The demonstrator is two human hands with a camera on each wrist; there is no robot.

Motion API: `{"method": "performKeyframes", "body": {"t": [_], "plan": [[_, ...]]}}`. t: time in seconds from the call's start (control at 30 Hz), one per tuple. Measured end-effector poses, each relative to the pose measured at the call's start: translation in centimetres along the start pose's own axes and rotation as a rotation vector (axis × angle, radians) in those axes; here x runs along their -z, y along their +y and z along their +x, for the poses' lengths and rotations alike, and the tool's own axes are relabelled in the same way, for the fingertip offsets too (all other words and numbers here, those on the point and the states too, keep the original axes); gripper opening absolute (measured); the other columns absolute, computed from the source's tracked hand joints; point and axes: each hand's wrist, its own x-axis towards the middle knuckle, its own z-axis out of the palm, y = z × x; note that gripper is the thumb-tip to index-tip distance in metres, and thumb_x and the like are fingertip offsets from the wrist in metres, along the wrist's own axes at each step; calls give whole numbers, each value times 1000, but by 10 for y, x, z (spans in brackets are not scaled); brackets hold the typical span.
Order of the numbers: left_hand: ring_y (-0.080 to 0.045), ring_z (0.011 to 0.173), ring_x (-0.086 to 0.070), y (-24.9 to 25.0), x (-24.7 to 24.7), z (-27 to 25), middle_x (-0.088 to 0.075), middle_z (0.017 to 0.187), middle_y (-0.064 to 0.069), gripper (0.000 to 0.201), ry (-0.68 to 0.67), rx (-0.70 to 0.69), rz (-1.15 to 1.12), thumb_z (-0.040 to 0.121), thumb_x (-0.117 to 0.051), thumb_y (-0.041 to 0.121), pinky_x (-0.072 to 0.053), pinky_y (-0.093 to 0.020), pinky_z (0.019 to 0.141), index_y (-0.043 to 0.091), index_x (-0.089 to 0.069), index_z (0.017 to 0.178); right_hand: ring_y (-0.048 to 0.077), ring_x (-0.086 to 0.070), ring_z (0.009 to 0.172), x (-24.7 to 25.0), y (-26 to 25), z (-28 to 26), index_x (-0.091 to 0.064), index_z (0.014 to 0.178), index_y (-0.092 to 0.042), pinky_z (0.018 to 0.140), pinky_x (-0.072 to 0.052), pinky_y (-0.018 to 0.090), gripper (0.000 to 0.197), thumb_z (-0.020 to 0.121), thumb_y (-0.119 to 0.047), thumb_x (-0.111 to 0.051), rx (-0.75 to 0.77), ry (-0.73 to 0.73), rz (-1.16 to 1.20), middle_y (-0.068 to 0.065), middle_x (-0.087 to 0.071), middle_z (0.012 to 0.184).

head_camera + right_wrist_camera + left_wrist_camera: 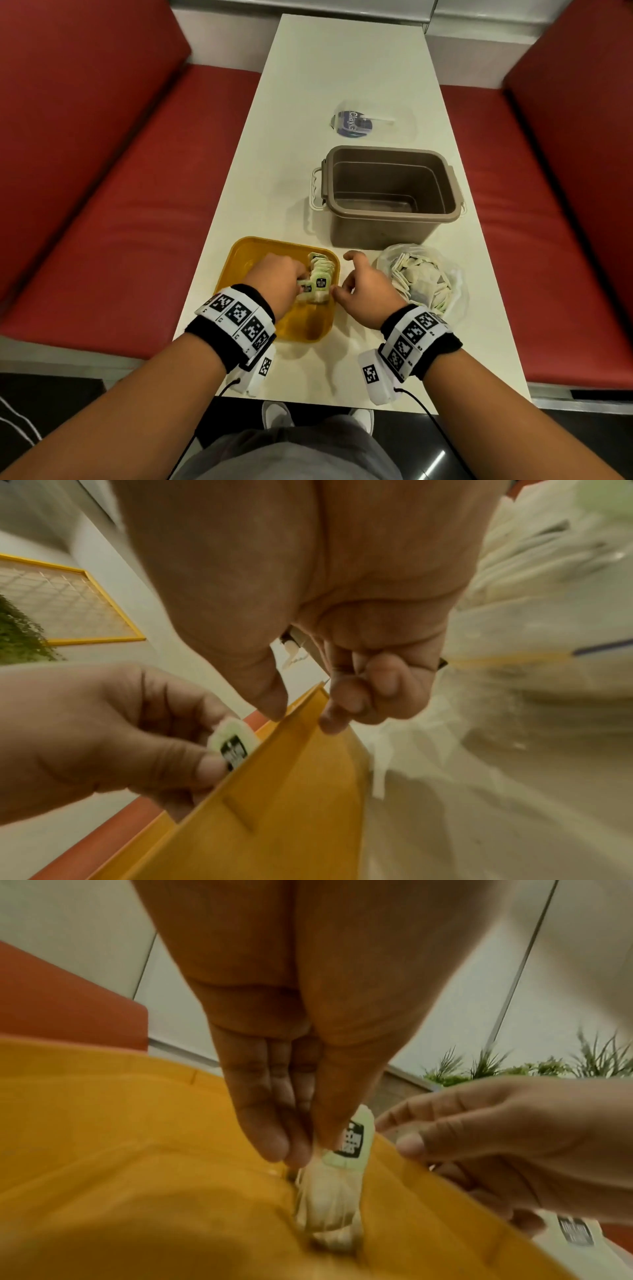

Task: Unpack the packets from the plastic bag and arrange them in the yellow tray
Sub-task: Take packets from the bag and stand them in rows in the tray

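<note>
— Packets, where are they?
— Start with the white table (pixel 342 68): on it stand the brown tub (pixel 390 195), the yellow tray (pixel 239 260) nearer the person, and to the tray's right the plastic bag (pixel 428 277), open and heaped with packets.
— And in the tray?
— A row of packets (pixel 320 270) stands on edge along its right wall.
— Left hand?
— The left hand (pixel 274 277) reaches into the tray; its thumb and fingers (pixel 270 1139) pinch the pale green packet (pixel 349 1139) at the row's near end, fingertips together on its upper edge.
— Right hand?
— The right hand (pixel 363 284) sits between tray and bag, fingers loosely curled, holding nothing, thumb tip just beside the tray's rim.
</note>
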Motion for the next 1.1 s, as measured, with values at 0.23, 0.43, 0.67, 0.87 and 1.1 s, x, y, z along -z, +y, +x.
{"method": "performKeyframes", "body": {"t": [0.23, 0.43, 0.67, 0.87, 1.1], "plan": [[-20, 90, -64, 4, -37, 14, -71, 94, 0, 22, 23, 91, -177, 81, -74, 22, -53, -32, 81, 24, -70, 102, -6, -59, 59, -4, -5, -4, -30, 146, -22, 53, -38, 7, 62, 92, -19, -59, -51, -80, 72, -4, -72, 74], [-25, 89, -65, 6, -53, 21, -67, 96, -4, 41, 89, 203, -336, 76, -79, 25, -52, -30, 72, 19, -57, 110, -6, -55, 45, -4, -8, -8, -30, 145, -22, 54, -42, 20, 60, 92, -15, -58, -53, -86, 120, 0, -73, 72], [-22, 84, -64, 9, -54, 24, -67, 94, -2, 40, 80, 233, -389, 76, -80, 29, -54, -32, 73, 24, -52, 103, -6, -56, 47, -6, -5, -5, -30, 146, -23, 53, -43, 19, 61, 91, -15, -57, -60, -90, 108, -1, -72, 72], [-24, 86, -63, 8, -52, 26, -65, 95, -4, 45, 2, 269, -331, 76, -79, 26, -52, -33, 75, 19, -47, 108, -5, -57, 46, -5, -6, -6, -29, 146, -24, 51, -41, 17, 60, 93, -15, -56, -67, -105, 126, 0, -72, 74], [-30, 95, -64, 12, -57, 32, -65, 104, -10, 48, 3, 315, -300, 82, -73, 26, -49, -33, 74, 14, -45, 120, -6, -56, 44, -3, -7, -7, -28, 147, -24, 50, -39, 18, 60, 94, -15, -55, -65, -119, 124, 0, -72, 74]]}}
